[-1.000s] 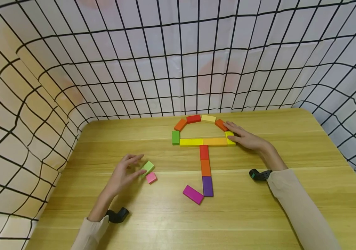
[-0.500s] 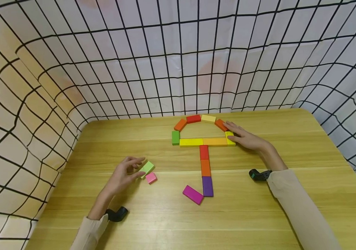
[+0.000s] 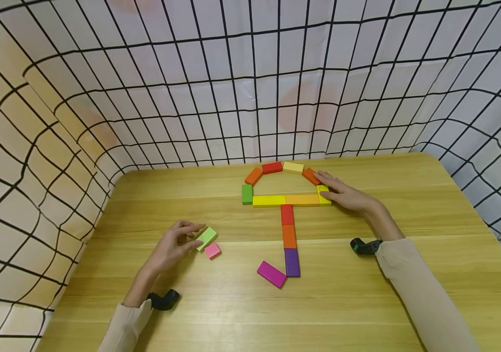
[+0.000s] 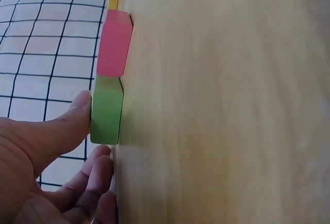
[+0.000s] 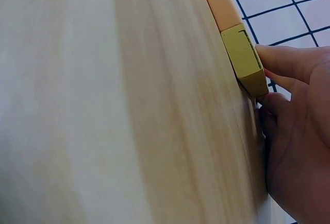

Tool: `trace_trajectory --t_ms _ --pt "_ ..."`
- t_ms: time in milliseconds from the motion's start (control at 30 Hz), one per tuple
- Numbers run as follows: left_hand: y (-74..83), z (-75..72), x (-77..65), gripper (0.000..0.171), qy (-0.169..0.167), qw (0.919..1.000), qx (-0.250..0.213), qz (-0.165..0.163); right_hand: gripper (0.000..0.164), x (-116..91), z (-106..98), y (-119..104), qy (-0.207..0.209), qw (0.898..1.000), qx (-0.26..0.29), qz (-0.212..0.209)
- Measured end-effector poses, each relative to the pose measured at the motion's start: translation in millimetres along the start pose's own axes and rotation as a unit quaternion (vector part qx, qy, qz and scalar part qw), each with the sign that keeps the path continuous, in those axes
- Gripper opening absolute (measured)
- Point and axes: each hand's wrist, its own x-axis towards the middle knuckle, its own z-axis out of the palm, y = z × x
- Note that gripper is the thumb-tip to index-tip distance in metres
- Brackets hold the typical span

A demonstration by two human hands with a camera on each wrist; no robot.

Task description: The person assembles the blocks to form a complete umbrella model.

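Observation:
In the head view, my left hand [image 3: 173, 247] is at a light green block [image 3: 207, 238] left of centre. Its thumb lies on the block's near end and its bent index finger reaches the far side. The left wrist view shows the thumb at the upper edge of this green block [image 4: 106, 112], other fingers curled low behind it. A pink block [image 3: 213, 251] sits against it. My right hand [image 3: 347, 195] rests with fairly straight fingers on the arch's right side, thumb on a yellow block [image 3: 323, 194], fingertips at an orange block [image 3: 311, 176].
Coloured blocks form an umbrella-like outline: an arch with a red block [image 3: 272, 167], a yellow bar [image 3: 269, 201], and a stem ending in a purple block [image 3: 292, 263]. A magenta block [image 3: 271, 274] lies slantwise beside the stem. Grid-patterned cloth [image 3: 233, 112] surrounds the wooden table [image 3: 347, 303].
My left index finger has come down closer to the light green block, while the thumb has slid slightly left. Green and pink blocks have shifted a touch. My right hand stays put.

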Motion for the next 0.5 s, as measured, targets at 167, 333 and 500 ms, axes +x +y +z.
trace_trajectory --t_ms 167,333,500 --pt "-3.1 -2.2 0.2 0.040 -0.002 0.9999 -0.016 -0.001 0.068 -0.3 0.4 -0.9 0.000 1.000 -0.003 0.003" --pt "-4.7 -3.6 1.3 0.037 0.004 0.9998 -0.019 0.000 0.068 -0.1 0.5 -1.1 0.000 1.000 -0.007 0.006" --pt "-7.4 -5.8 3.4 0.036 0.014 0.9998 0.001 -0.011 0.068 0.3 0.3 -1.4 0.000 1.000 -0.011 0.010"
